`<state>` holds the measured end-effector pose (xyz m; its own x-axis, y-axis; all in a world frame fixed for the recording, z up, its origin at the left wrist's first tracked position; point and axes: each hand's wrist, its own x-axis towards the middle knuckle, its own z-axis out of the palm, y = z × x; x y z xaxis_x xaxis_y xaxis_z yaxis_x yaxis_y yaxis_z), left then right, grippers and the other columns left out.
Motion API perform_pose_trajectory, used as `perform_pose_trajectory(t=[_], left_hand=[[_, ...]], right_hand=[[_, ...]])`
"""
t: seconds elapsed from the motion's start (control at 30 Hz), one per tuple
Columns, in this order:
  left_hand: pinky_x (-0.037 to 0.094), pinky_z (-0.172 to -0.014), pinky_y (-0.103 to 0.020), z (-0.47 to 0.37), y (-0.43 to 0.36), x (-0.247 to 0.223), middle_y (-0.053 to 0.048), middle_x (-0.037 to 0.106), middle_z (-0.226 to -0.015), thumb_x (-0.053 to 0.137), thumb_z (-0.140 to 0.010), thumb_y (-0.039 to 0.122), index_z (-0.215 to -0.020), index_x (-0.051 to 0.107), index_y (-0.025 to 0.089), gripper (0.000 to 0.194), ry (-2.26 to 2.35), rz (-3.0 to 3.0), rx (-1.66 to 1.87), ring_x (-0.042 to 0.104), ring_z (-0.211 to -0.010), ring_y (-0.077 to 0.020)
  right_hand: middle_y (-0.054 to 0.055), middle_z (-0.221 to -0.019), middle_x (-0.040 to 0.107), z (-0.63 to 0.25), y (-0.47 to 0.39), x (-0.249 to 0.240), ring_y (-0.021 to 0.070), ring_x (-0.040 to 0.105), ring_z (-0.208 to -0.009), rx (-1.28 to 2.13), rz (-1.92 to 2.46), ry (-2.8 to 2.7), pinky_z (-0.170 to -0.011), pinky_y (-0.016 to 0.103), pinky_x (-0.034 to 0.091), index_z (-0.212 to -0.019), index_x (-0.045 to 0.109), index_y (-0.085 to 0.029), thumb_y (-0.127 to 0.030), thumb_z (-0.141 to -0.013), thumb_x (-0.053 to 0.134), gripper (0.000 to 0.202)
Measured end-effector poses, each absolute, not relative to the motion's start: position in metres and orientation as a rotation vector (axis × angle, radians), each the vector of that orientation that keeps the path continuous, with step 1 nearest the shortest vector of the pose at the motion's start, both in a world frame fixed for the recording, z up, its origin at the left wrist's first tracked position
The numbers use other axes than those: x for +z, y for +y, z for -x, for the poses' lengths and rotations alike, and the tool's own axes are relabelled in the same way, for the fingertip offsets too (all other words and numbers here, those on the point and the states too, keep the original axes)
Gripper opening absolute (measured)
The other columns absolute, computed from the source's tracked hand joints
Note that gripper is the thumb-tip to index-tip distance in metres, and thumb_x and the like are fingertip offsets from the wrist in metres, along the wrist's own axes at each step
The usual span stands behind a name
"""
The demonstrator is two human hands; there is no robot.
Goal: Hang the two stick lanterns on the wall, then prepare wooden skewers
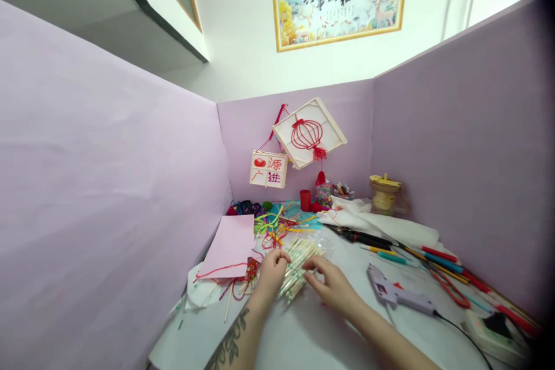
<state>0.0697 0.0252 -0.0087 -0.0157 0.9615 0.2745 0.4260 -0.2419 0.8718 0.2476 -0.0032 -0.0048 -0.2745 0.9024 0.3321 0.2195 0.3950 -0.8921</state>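
Pale, green-flecked sticks (297, 269) are lying in a loose bundle on the white tabletop (299, 341), in the middle of the work space, with clear plastic (323, 243) showing around their far end, and we are reaching in from both sides. Our left hand (274, 269) is curling its fingers at the bundle's left edge; we cannot tell whether they are closing on any stick. Our right hand (323, 277) is hovering or resting at the right edge, thumb and fingers parted in a loose, open curve; contact is unclear. To our left, a pink sheet (229, 243) is lying flat, a red strand (221, 270) crossing its near end, and a red tangle (252, 269) is sitting between the sheet and our left wrist. Beyond the bundle, yellow, green and red strips (277, 222) are scattering across a blue surface (310, 221). To our right, a lilac glue gun (399, 295) is lying on its side, with pens (392, 257) and red-handled scissors (451, 289) beyond it. At the back, a panel with a red lantern design (307, 133) is hanging tilted above a smaller panel with red characters (269, 169).
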Motion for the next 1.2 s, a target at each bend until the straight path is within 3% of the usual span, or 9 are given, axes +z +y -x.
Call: perform_pose_trajectory(t=[0.23,0.37,0.53,0.73,0.83,0.97,1.2], left_hand=[[0.043,-0.077,-0.032,-0.064,0.026,-0.015,-0.005,0.066,-0.083,0.048,-0.070,0.013,-0.071,0.064,0.023,0.020,1.536,-2.068,1.123,0.060,-0.084,-0.0206],[0.044,-0.085,-0.035,-0.063,0.024,-0.016,-0.008,0.068,-0.095,0.057,-0.074,0.025,-0.085,0.068,0.023,0.015,1.570,-2.076,1.061,0.061,-0.096,-0.0250],[0.035,-0.105,-0.040,-0.073,0.012,-0.013,-0.014,0.059,-0.132,0.067,-0.072,0.046,-0.126,0.059,0.021,0.061,1.612,-2.110,0.734,0.051,-0.123,-0.0315],[0.027,-0.113,-0.040,-0.086,0.001,-0.008,-0.016,0.037,-0.151,0.066,-0.073,0.040,-0.146,0.036,0.009,0.084,1.708,-2.323,0.285,0.034,-0.138,-0.0328],[0.030,-0.111,-0.042,-0.091,0.002,-0.008,-0.020,0.036,-0.150,0.063,-0.076,0.044,-0.148,0.030,0.007,0.087,1.802,-2.346,0.200,0.035,-0.137,-0.0346],[0.038,-0.102,-0.043,-0.097,0.001,-0.004,-0.022,0.047,-0.140,0.065,-0.074,0.051,-0.146,0.031,0.008,0.090,1.958,-2.281,0.131,0.047,-0.126,-0.0372],[0.044,-0.091,-0.042,-0.093,0.004,0.003,-0.023,0.059,-0.125,0.058,-0.077,0.032,-0.140,0.040,0.006,0.070,1.946,-2.153,0.228,0.059,-0.112,-0.0368]], right_hand=[[0.008,-0.095,0.066,-0.251,0.008,-0.020,0.0270,0.058,-0.098,0.614,1.114,-1.921,-0.090,0.042,0.042,-0.085,0.064,-0.022,-0.031,-0.082,0.053,0.015],[0.009,-0.099,0.066,-0.253,0.016,-0.027,0.0274,0.058,-0.102,0.629,1.200,-1.736,-0.093,0.042,0.042,-0.090,0.064,-0.021,-0.034,-0.079,0.055,0.019],[0.009,-0.098,0.066,-0.262,0.017,-0.022,0.0249,0.061,-0.094,0.764,1.194,-1.413,-0.083,0.037,0.046,-0.092,0.061,-0.021,-0.041,-0.080,0.053,0.025],[0.008,-0.096,0.064,-0.275,0.009,-0.006,0.0220,0.059,-0.092,0.857,1.126,-1.180,-0.082,0.035,0.045,-0.094,0.058,-0.017,-0.048,-0.078,0.057,0.035],[0.006,-0.096,0.063,-0.279,0.015,-0.009,0.0210,0.057,-0.094,0.974,1.100,-1.099,-0.085,0.035,0.043,-0.093,0.057,-0.018,-0.046,-0.073,0.062,0.035],[0.003,-0.090,0.064,-0.280,0.021,-0.014,0.0189,0.057,-0.089,1.212,1.129,-0.951,-0.078,0.031,0.043,-0.092,0.058,-0.019,-0.041,-0.068,0.066,0.034],[0.001,-0.081,0.062,-0.276,0.029,-0.020,0.0135,0.056,-0.074,1.448,1.107,-0.700,-0.066,0.025,0.041,-0.085,0.060,-0.018,-0.021,-0.062,0.070,0.026]])
